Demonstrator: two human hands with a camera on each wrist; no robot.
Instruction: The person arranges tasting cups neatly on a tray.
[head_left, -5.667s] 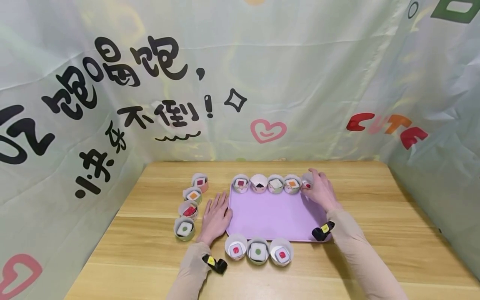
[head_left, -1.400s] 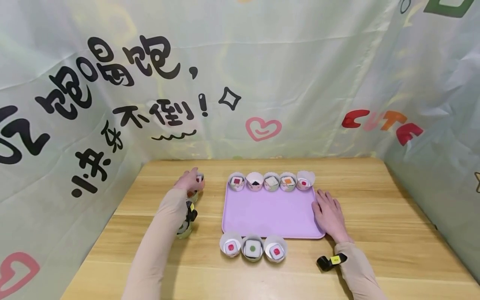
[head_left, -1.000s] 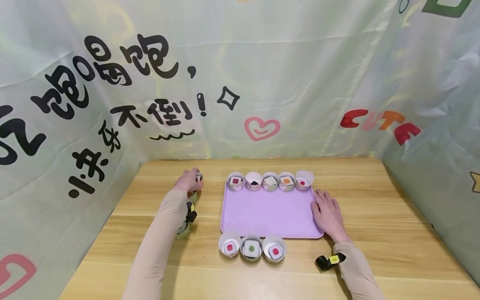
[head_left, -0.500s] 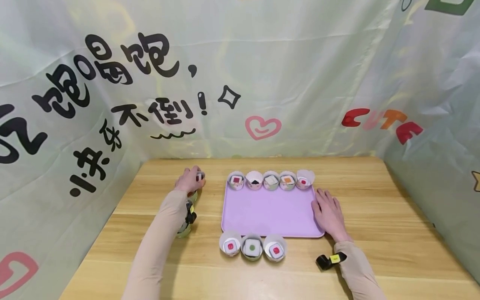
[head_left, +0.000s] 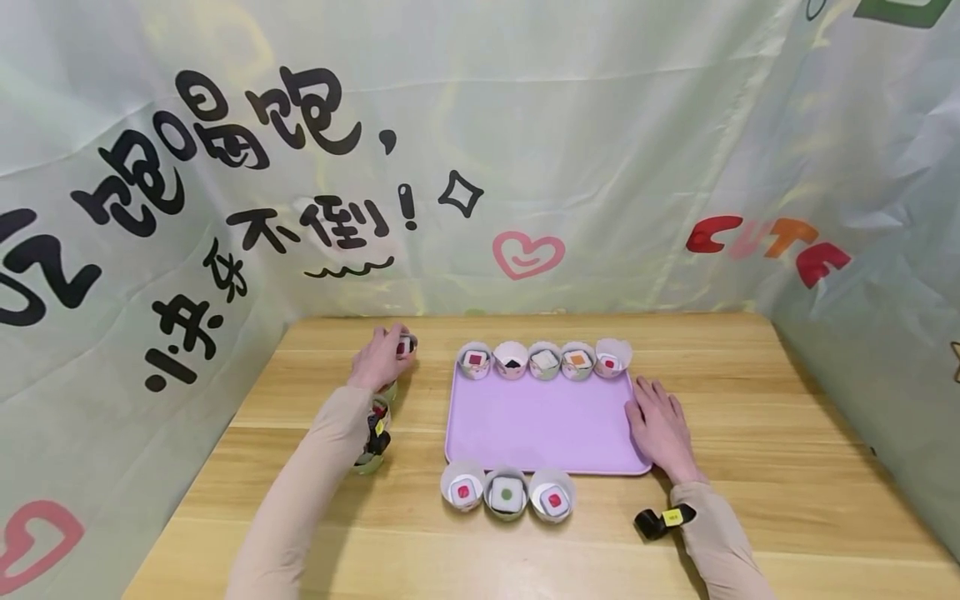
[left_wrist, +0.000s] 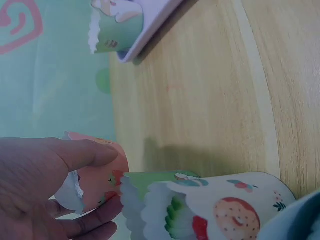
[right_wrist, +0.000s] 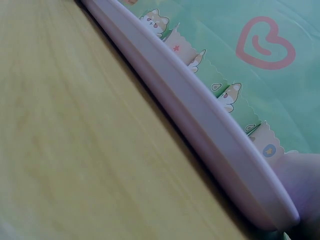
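My left hand (head_left: 378, 360) grips a pink paper cupcake cup (left_wrist: 102, 175) at the back left, thumb on one side and fingers on the other. Inside that cup sits a white piece with a dark red square. In the left wrist view a green cup (left_wrist: 155, 181) and a cream cup with a doughnut print (left_wrist: 237, 210) stand right beside it. My right hand (head_left: 660, 429) lies with fingers extended along the right edge of the purple tray (head_left: 540, 425). Several filled cups, an orange-topped one (head_left: 577, 361) among them, line the tray's far edge.
Three more cups, the middle one with a green-dotted piece (head_left: 506, 495), stand in a row at the tray's near edge. Other cups, partly hidden by my left forearm, stand left of the tray. A printed cloth (head_left: 615, 150) hangs behind the wooden table (head_left: 787, 467).
My right hand has left the cup at the tray's far right corner for its right edge. My left hand left the tray's left side, took the pink cup, and has just shifted it slightly right and away.
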